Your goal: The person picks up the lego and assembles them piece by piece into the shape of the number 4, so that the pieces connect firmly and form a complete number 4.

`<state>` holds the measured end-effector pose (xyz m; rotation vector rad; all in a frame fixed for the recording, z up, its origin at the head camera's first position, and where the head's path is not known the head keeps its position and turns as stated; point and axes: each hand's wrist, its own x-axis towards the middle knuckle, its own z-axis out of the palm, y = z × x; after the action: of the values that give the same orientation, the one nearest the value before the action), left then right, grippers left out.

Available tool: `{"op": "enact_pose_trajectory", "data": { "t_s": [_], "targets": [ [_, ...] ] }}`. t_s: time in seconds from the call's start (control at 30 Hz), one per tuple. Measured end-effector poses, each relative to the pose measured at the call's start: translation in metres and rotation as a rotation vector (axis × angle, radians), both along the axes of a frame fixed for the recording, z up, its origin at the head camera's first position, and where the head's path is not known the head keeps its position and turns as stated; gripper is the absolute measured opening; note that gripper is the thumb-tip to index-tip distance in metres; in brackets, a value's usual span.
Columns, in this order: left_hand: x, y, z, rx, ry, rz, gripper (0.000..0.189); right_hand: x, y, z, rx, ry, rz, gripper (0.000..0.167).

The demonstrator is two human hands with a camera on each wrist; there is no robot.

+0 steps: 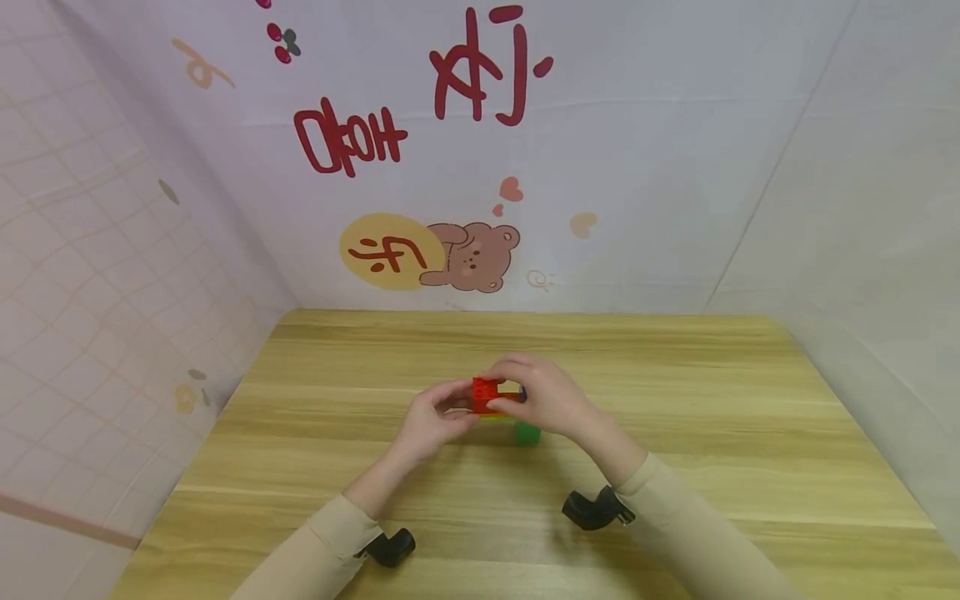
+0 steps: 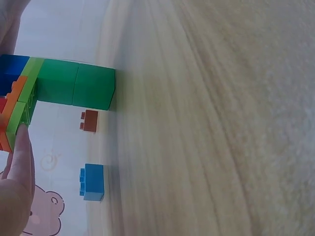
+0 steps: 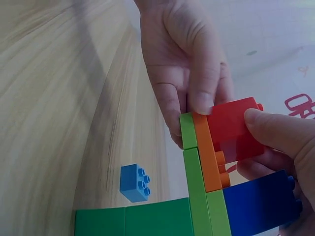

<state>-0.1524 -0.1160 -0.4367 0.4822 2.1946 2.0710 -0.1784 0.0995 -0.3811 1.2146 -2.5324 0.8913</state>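
Observation:
A small assembly of toy building bricks stands near the middle of the table. Two stacked green bricks [image 2: 74,84] form its leg, with flat lime bricks [image 3: 196,189] across the top. On these sit a dark blue brick [image 3: 258,204] and a flat orange brick [image 3: 207,157]. My right hand [image 1: 553,398] pinches a red brick [image 3: 231,118] between thumb and fingers, up against the orange one. My left hand [image 1: 431,423] holds the overhanging end, thumb at the orange brick and fingers under the lime one.
Beyond the assembly, a light blue brick [image 2: 92,182] and a small brown-orange brick [image 2: 89,121] stand on the wooden table [image 1: 480,508]. A printed white cloth [image 1: 637,167] rises behind the table's far edge. Black wrist mounts [image 1: 596,508] jut from both sleeves.

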Motion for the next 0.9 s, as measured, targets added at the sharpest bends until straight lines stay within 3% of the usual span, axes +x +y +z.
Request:
{"op": "enact_pose_trajectory", "data": {
  "t_s": [0.2, 0.43, 0.67, 0.9],
  "targets": [
    [-0.001, -0.002, 0.001, -0.002, 0.02, -0.002, 0.045, -0.001, 0.0, -0.001, -0.018, -0.002, 0.015, 0.033],
    [-0.001, -0.004, -0.001, -0.004, 0.037, -0.008, 0.043, -0.004, 0.011, -0.004, -0.126, -0.09, 0.017, 0.034],
    [0.0, -0.008, -0.001, -0.014, -0.009, 0.003, 0.045, -0.009, 0.04, -0.011, -0.27, -0.162, -0.073, 0.033],
    [0.0, -0.01, 0.0, -0.041, -0.018, 0.003, 0.045, -0.016, 0.066, -0.028, -0.313, -0.206, -0.173, 0.034]
  ]
}}
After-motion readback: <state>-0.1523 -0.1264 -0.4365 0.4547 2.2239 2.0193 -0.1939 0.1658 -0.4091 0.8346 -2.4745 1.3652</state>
